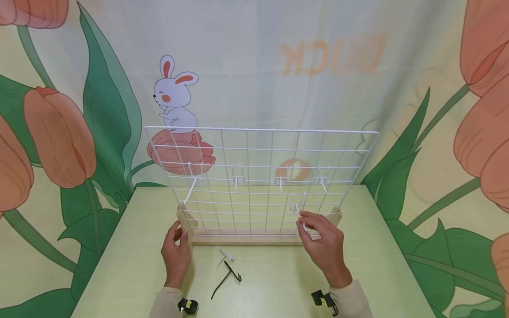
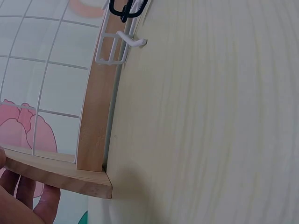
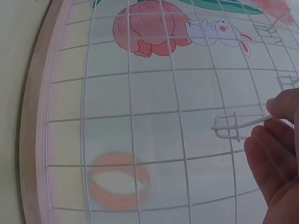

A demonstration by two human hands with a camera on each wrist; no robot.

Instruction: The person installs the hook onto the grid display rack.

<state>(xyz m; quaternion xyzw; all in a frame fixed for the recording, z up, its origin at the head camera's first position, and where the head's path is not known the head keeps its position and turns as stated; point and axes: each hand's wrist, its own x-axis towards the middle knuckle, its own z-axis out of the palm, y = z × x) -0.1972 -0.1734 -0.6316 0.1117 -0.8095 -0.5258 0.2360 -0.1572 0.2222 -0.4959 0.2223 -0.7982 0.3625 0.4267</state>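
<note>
A white wire grid panel (image 1: 260, 130) stands upright in a wooden base (image 1: 246, 240). My right hand (image 1: 326, 247) pinches the prong of a white hook (image 3: 238, 123) between thumb and fingers, and the hook's wire frame lies against the grid in the right wrist view. On the other side my left hand (image 1: 176, 256) holds the base's left wooden side piece (image 2: 60, 177), with fingers behind it. Several white hooks, one of them a longer-pronged hook (image 1: 192, 187) at the left, hang in a row on the grid above the right hand.
A loose white hook (image 1: 227, 255) and a black hook (image 1: 231, 273) lie on the pale yellow table (image 1: 262, 282) in front of the base, between the hands. Behind the table hangs a curtain (image 1: 246, 79) printed with tulips and a rabbit.
</note>
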